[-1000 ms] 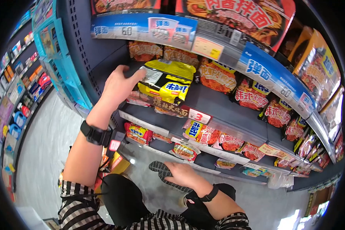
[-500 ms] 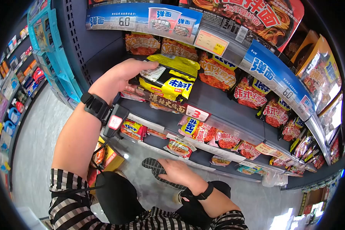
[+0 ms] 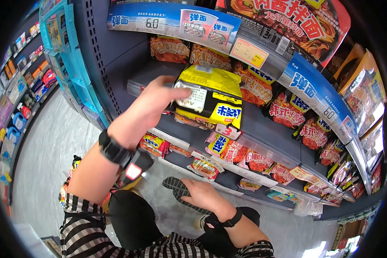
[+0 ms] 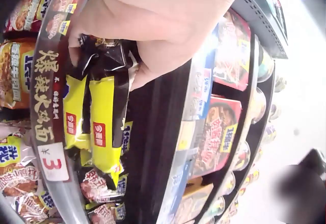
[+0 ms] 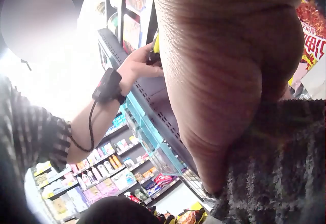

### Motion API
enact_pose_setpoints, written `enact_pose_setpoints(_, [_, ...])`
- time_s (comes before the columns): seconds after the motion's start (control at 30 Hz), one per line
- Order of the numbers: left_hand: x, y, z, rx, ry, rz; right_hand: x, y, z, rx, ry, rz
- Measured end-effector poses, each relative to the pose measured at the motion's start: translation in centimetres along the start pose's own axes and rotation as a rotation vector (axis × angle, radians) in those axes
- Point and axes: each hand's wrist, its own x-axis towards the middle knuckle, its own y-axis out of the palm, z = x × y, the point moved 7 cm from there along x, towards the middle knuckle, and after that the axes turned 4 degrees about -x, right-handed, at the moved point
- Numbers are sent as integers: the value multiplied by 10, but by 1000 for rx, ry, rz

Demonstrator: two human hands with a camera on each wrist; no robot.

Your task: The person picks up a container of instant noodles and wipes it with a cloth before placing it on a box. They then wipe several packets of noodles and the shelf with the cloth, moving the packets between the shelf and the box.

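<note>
My left hand (image 3: 146, 103) grips a stack of yellow-and-black instant noodle packs (image 3: 217, 92) at their left end, thumb on the white label. In the left wrist view the hand (image 4: 153, 17) clasps the dark ends of two noodle packs (image 4: 104, 117), one against the other. They overlap the shelf's front strip (image 4: 43, 96) and red "3" price tag (image 3: 228, 131). Lower down, near my knees, my right hand (image 3: 206, 197) holds a dark checked cloth-like piece (image 3: 173, 184) between thumb and fingers. Close up in the right wrist view, that cloth (image 5: 275, 168) looks fuzzy.
Several noodle packs (image 3: 288, 109) stand along the back of the same shelf. More packs (image 3: 258, 159) fill the shelf below. Overhead runs a shelf edge with blue price strips (image 3: 172, 23). Teal hanging packets (image 3: 60, 56) line the left end of the rack.
My left hand has closed around the yellow-and-black packs and brought them to the right and out over the shelf's front edge. The right hand keeps its hold on the dark cloth.
</note>
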Motion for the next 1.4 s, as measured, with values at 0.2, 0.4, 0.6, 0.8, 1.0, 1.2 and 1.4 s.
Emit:
enact_pose_setpoints(0.2, [-36, -3, 24, -286, 60, 88, -5, -40, -15, 161, 131, -261])
enact_pose_setpoints(0.4, [-43, 11, 35, -324, -18, 67, -7, -59, -35, 220, 129, -534])
enact_pose_setpoints(0.6, [-51, 15, 64, -519, -35, 97, -5, -49, -25, 84, 124, -438])
enact_pose_setpoints(0.8, [-41, 31, 71, -615, 51, 240, -2, -47, -26, 231, 200, -404])
enact_pose_setpoints(1.0, [-62, 10, 74, -546, 143, 148, 0, -37, -28, 230, 185, -379])
enact_pose_setpoints(1.2, [-149, -101, 85, -636, 66, -20, -2, -38, -20, 165, 165, -396])
enact_pose_setpoints(1.4, [-277, -275, 139, -692, 127, -724, 3, -29, -19, 205, 166, -320])
